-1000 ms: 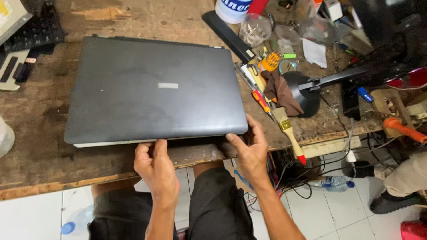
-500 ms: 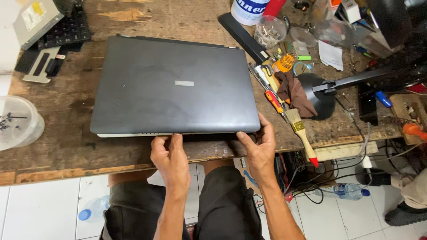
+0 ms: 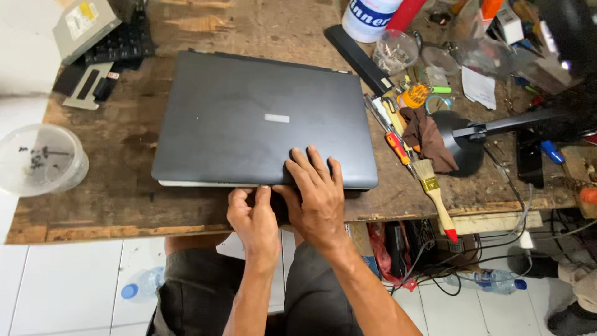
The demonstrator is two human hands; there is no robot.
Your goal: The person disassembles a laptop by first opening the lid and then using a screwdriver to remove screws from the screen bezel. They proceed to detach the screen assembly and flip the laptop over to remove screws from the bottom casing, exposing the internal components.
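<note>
The right hand (image 3: 317,190) lies flat, fingers spread, on the closed laptop (image 3: 261,121) lid; the left hand (image 3: 252,214) grips the laptop's front edge at the table (image 3: 106,205) front.

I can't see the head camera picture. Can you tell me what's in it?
Two bare hands meet at the front edge of a closed dark laptop on a worn wooden table: the right hand rests on its lid, the left hand touches its edge.
</note>
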